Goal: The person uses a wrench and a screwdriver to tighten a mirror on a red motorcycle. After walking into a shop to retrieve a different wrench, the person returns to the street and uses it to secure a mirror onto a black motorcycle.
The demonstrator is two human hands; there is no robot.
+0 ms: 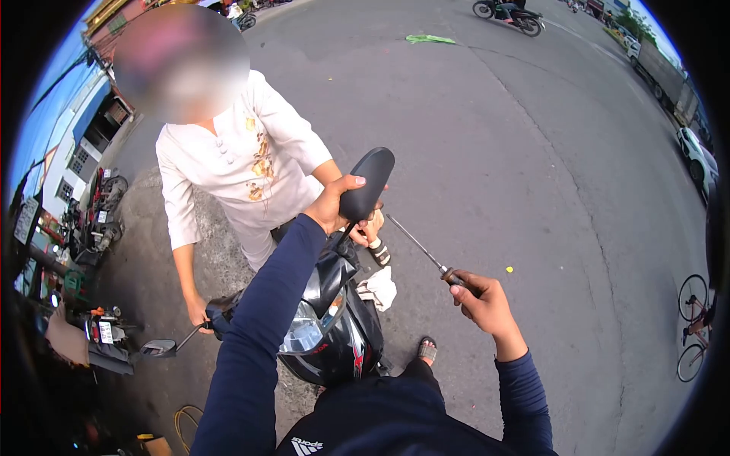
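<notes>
My left hand (332, 204) is wrapped round the lower part of a black motorbike mirror (370, 178), whose back faces me. The mirror's stem runs down to the handlebar of a black motorbike (357, 334) in front of my body. My right hand (480, 302) grips the dark handle of a screwdriver (418, 245). Its metal shaft points up and left, with the tip a short way right of the mirror and apart from it. Across the motorbike, a person in a cream top (236, 159) has one hand at the far handlebar grip and the other near the mirror stem.
The motorbike's other mirror (160, 348) sticks out to the left. A white cloth (378, 289) hangs beside the bike. Parked motorbikes (99, 213) line the left side. On the road, a motorbike (509, 15) is at the top and a bicycle (692, 328) at the right.
</notes>
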